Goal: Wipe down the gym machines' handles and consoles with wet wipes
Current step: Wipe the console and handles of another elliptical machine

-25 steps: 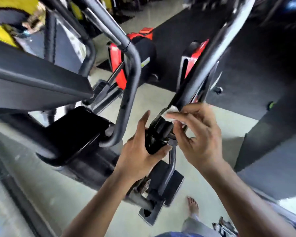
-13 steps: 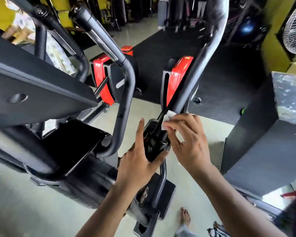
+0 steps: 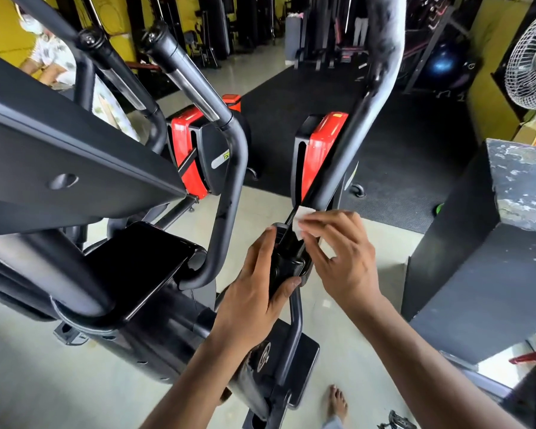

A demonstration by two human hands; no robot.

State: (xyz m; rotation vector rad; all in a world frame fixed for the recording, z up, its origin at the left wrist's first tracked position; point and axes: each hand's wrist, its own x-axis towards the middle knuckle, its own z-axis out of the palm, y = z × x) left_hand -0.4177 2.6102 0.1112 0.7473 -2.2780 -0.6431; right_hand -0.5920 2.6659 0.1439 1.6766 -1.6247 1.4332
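Yellow walls (image 3: 489, 41) and pale floor tiles (image 3: 75, 382) frame my gym, with a black rubber mat (image 3: 399, 140) spread across the far half of the floor and a pedestal fan (image 3: 531, 57) at the upper right edge of my head view. Straight below me stands the black elliptical machine (image 3: 143, 274), its dark console (image 3: 68, 150) slanting in from the left. Two fixed handlebars (image 3: 186, 78) rise beside the console, and behind them sit red-and-black housings (image 3: 192, 150). On my right a long moving handle (image 3: 353, 140) climbs toward the top of the view. My left hand (image 3: 254, 305) is wrapped round the black pivot joint (image 3: 287, 258) at the foot of that handle, thumb on the near side, fingers curled over the far side, holding it firmly. My right hand (image 3: 341, 258) pinches a white wet wipe (image 3: 304, 219) between thumb and fingertips, fingers bent and pressed together on it; the wipe lies against the handle's lowest stretch, just above the joint and touching the bar. Both my forearms reach up from the bottom edge. My bare foot (image 3: 336, 400) rests on the tiles at the lower edge, near the machine's rear base. A dark grey block (image 3: 492, 243) with a scuffed top stands to the right, well apart from my hands. Someone in light patterned clothing (image 3: 50, 57) sits at the far upper left.
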